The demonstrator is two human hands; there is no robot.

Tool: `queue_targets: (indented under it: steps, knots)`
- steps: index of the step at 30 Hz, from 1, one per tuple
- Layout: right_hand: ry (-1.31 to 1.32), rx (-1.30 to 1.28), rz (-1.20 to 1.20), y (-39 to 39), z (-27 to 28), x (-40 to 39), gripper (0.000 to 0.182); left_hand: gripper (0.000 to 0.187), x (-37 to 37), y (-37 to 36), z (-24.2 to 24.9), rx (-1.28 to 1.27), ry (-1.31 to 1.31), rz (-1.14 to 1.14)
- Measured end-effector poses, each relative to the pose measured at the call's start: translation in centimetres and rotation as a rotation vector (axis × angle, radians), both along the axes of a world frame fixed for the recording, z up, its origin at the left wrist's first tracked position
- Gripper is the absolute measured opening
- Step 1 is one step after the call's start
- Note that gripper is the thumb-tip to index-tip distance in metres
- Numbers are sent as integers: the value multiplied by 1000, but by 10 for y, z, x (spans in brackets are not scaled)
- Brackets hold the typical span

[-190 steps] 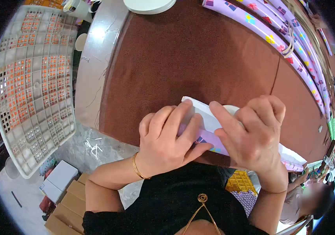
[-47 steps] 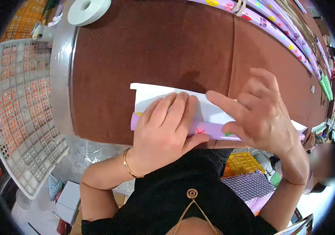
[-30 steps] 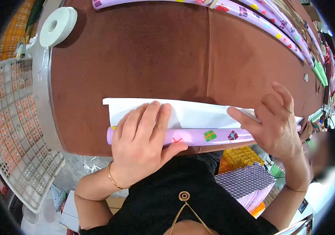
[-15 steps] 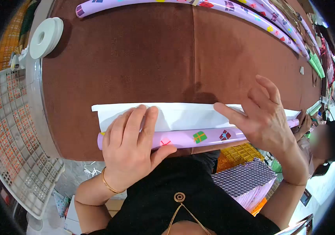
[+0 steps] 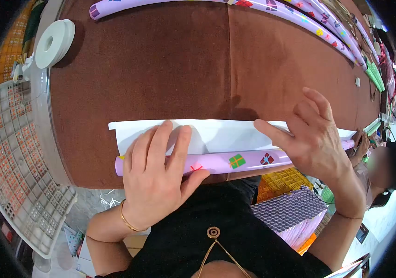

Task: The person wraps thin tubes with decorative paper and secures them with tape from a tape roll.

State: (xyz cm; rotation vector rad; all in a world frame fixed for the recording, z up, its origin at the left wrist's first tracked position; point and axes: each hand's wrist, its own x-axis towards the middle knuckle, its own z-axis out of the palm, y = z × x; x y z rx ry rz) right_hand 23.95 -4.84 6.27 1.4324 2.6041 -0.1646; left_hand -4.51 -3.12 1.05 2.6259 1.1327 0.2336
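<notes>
A roll of lilac wrapping paper [image 5: 216, 163] printed with colourful gifts lies along the near edge of the table. Its loose flap shows the white underside [image 5: 221, 134], which stretches away from me beyond the roll. My left hand [image 5: 156, 171] lies over the roll's left part, fingers spread onto the white flap and thumb along the roll. Over the right part is my right hand [image 5: 311, 139], with one digit stretched left to the flap's far edge and other fingers raised and apart. It hides part of the flap and roll.
More lilac rolls [image 5: 290, 17] lie along the table's far side. White spools [image 5: 52, 44] sit at the left corner, above a pale plastic crate [image 5: 26, 171]. A person in a dark cap [image 5: 395, 164] is at the right. Bubble wrap [image 5: 283, 208] lies below the table edge.
Both hands stay in nearly the same places on the paper. The left hand has shifted very slightly to the right; the roll and flap look almost unchanged.
</notes>
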Motion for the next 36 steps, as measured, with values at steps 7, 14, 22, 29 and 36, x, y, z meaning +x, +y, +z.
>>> queue_targets:
  steps: [7,14,22,29,36]
  knots:
    - [-5,-11,-14,-2,1,-3,44,77,22,1,-1,-107,-104,-153]
    - [43,60,-15,-2,2,-6,55,74,1,2,-2,-24,-61,-145]
    - [219,-3,-74,4,2,-9,31,80,7,0,4,-72,-50,-79]
    - [319,-99,-298,-5,1,-5,28,77,6,-5,-2,32,-1,-91]
    - [443,-217,-301,-10,-1,-11,31,72,-20,-14,2,-19,42,-23]
